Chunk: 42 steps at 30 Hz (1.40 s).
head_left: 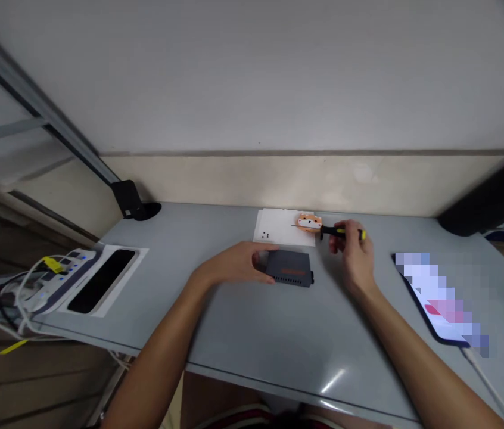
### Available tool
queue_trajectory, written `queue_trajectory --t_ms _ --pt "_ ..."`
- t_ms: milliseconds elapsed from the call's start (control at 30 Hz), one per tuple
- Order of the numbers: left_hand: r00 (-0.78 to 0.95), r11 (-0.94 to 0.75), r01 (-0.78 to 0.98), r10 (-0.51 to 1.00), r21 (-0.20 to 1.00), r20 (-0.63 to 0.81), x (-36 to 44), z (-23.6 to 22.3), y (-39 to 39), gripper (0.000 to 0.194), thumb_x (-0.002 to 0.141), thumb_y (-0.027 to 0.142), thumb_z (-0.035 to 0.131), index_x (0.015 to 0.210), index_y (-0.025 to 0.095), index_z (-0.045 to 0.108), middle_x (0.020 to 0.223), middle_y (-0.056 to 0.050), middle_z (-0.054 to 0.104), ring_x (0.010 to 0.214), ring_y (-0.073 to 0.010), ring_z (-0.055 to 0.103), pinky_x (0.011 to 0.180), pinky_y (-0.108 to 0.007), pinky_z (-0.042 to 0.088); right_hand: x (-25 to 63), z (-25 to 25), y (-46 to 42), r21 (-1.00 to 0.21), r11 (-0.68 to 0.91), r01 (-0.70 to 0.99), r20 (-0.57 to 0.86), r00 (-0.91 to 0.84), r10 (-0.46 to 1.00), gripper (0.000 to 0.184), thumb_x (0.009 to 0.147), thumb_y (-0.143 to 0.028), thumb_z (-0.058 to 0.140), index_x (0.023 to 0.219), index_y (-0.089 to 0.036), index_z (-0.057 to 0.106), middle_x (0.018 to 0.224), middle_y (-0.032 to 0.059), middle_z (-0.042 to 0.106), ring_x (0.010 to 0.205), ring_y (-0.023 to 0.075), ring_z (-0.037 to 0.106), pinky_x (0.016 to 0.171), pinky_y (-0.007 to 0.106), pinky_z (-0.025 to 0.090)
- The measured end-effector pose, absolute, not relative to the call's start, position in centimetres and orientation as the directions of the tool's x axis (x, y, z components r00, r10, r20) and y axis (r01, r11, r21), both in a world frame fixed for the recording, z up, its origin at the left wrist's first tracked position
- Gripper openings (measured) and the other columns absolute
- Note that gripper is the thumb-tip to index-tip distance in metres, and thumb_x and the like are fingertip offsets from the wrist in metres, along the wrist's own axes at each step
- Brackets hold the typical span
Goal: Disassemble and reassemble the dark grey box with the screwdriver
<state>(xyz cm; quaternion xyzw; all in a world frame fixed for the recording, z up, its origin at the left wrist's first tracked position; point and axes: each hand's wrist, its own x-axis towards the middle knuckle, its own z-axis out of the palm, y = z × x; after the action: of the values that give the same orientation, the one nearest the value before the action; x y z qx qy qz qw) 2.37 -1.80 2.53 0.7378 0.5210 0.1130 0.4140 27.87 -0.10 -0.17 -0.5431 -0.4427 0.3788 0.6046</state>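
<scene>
A small dark grey box [291, 268] with orange lettering and a row of vents lies on the grey table [252, 333]. My left hand [238, 262] rests against its left end, fingers curled around it. My right hand [354, 250] is closed on a black and yellow screwdriver [341, 232], whose thin shaft points left over a white sheet of paper [279, 227]. An orange and white cartoon-animal piece [309, 222] sits on the paper at the shaft. Two tiny dark specks lie on the paper's left part.
A phone [439, 298] with a lit, blurred screen lies at the right. At the left, a white power strip [62, 271] with cables and a black slab [102, 280] on white sit near the table edge. A black clamp foot [133, 202] stands at the back left.
</scene>
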Motion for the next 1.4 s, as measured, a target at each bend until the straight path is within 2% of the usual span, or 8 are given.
queue_trajectory --t_ms 100,300,600,833,967,1133,1233,1400 --pt "0.447 -0.093 0.645 0.851 0.758 -0.276 2.3 2.6 -1.8 0.075 0.07 0.048 0.087 0.139 0.025 0.07 0.087 -0.001 0.071 0.078 -0.0214 0.064 0.072 -0.03 0.049 27.2 -0.7 -0.2 -0.982 0.145 0.124 0.163 0.146 0.976 0.052 0.083 -0.074 0.062 0.093 -0.024 0.067 0.071 0.0017 0.069 0.061 0.0172 0.058 0.058 0.031 0.047" --pt "0.481 -0.15 0.573 0.858 0.806 -0.182 2.4 2.1 -1.6 0.07 0.068 0.048 0.089 0.131 0.024 0.073 0.129 -0.009 0.072 0.09 -0.0224 0.064 0.082 -0.033 0.053 26.9 -1.0 -0.6 -0.951 0.168 0.26 0.166 -0.029 0.986 0.05 0.088 -0.064 0.062 0.111 -0.021 0.074 0.088 0.0065 0.079 0.072 0.0211 0.068 0.067 0.034 0.053" --pt "0.474 -0.119 0.594 0.851 0.796 -0.226 2.1 2.0 -1.5 0.071 0.07 0.052 0.086 0.135 0.025 0.072 0.099 -0.004 0.074 0.082 -0.021 0.062 0.075 -0.03 0.05 26.8 -1.3 -0.5 -0.948 0.17 0.267 0.154 -0.08 0.985 0.051 0.087 -0.066 0.063 0.108 -0.021 0.076 0.099 0.0095 0.082 0.095 0.0267 0.076 0.081 0.038 0.058" --pt "0.463 -0.112 0.603 0.856 0.79 -0.232 1.9 1.9 -1.4 0.073 0.072 0.055 0.085 0.137 0.025 0.071 0.092 -0.003 0.071 0.08 -0.0201 0.061 0.075 -0.03 0.049 27.0 -0.6 -0.6 -0.957 0.14 0.254 0.145 0.001 0.989 0.047 0.09 -0.062 0.06 0.108 -0.022 0.076 0.098 0.0072 0.081 0.073 0.02 0.067 0.073 0.035 0.054" --pt "0.494 -0.145 0.581 0.845 0.801 -0.206 1.7 2.0 -1.5 0.068 0.083 0.06 0.075 0.141 0.025 0.068 0.098 -0.004 0.074 0.084 -0.0206 0.065 0.077 -0.03 0.051 27.5 -0.6 -0.2 -0.992 0.073 0.101 0.086 0.125 0.988 0.042 0.087 -0.064 0.061 0.097 -0.024 0.072 0.08 0.0044 0.076 0.059 0.0173 0.052 0.058 0.032 0.044" --pt "0.501 -0.178 0.571 0.849 0.802 -0.168 2.0 2.3 -1.5 0.058 0.097 0.059 0.058 0.142 0.023 0.068 0.101 -0.006 0.076 0.085 -0.0209 0.066 0.076 -0.029 0.05 28.4 -0.1 0.3 -0.988 0.051 -0.145 0.025 0.177 0.984 0.032 0.085 -0.055 0.057 0.083 -0.025 0.065 0.066 0.0039 0.065 0.056 0.0175 0.046 0.056 0.033 0.039" --pt "0.48 -0.202 0.564 0.869 0.8 -0.119 2.3 1.7 -1.2 0.057 0.1 0.062 0.049 0.133 0.022 0.071 0.1 -0.005 0.074 0.084 -0.0203 0.065 0.076 -0.029 0.049 28.7 0.7 0.2 -0.98 0.051 -0.192 0.021 0.157 0.987 0.027 0.08 -0.052 0.059 0.078 -0.025 0.063 0.064 0.0035 0.061 0.056 0.0173 0.047 0.055 0.033 0.038" --pt "0.388 -0.154 0.594 0.915 0.79 -0.113 3.0 0.3 -0.9 0.065 0.1 0.073 0.035 0.09 0.018 0.067 0.073 -0.001 0.058 0.069 -0.0176 0.056 0.07 -0.029 0.047 28.9 1.1 0.0 -0.983 0.072 -0.17 0.056 0.101 0.993 0.028 0.078 -0.054 0.061 0.074 -0.026 0.06 0.074 0.0058 0.064 0.06 0.0189 0.051 0.056 0.035 0.038"
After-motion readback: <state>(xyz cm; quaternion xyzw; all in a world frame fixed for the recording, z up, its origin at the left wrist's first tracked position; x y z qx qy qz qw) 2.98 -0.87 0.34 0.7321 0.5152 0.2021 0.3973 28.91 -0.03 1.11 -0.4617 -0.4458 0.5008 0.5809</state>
